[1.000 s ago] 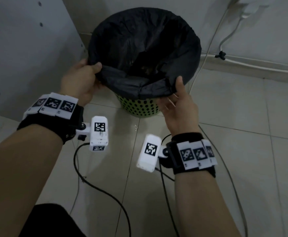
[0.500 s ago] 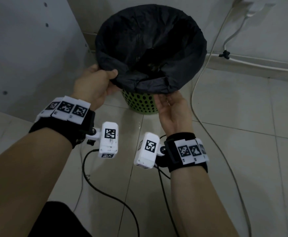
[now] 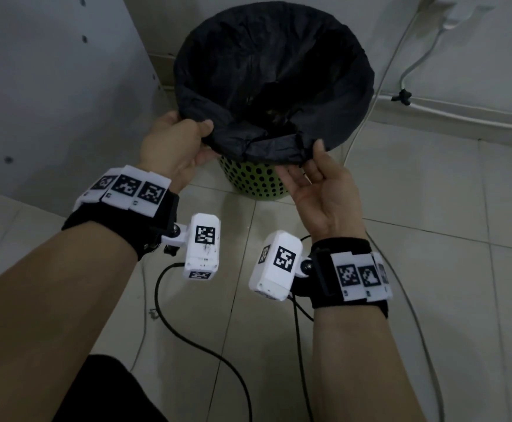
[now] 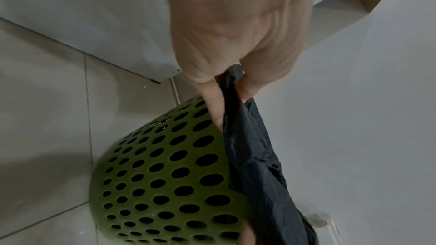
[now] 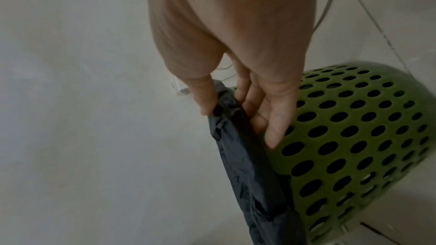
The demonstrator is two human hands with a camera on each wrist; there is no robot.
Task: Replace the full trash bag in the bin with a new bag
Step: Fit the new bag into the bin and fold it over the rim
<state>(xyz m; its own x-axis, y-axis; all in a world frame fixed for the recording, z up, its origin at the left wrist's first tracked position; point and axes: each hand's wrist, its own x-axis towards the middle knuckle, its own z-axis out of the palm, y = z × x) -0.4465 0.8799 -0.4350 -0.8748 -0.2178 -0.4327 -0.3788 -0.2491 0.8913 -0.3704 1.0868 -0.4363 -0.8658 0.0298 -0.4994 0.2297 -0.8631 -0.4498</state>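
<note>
Green perforated bin (image 3: 256,181) sits on the tiled floor (image 3: 431,208), tucked into a corner: grey panel with small holes (image 3: 50,71) on its left, wall behind. Black trash bag (image 3: 274,65) is in the bin, its mouth spread wide and folded over the rim; some dark contents show at the bottom, too dim to identify.

Left hand (image 3: 175,147) pinches the near-left edge of the bag, thumb on top and fingers under the fold. Right hand (image 3: 324,190) is palm-up at the near-right edge, thumb and fingers closed on the bunched hem; the right wrist view confirms plastic caught between thumb and fingers.

Around it: a thin white cable (image 3: 367,114) runs down the wall just right of the bin, close to the right hand. Black cables (image 3: 193,339) loop across the floor under both wrists. A knotted cord (image 3: 402,95) lies along the baseboard, well clear of the bin.
</note>
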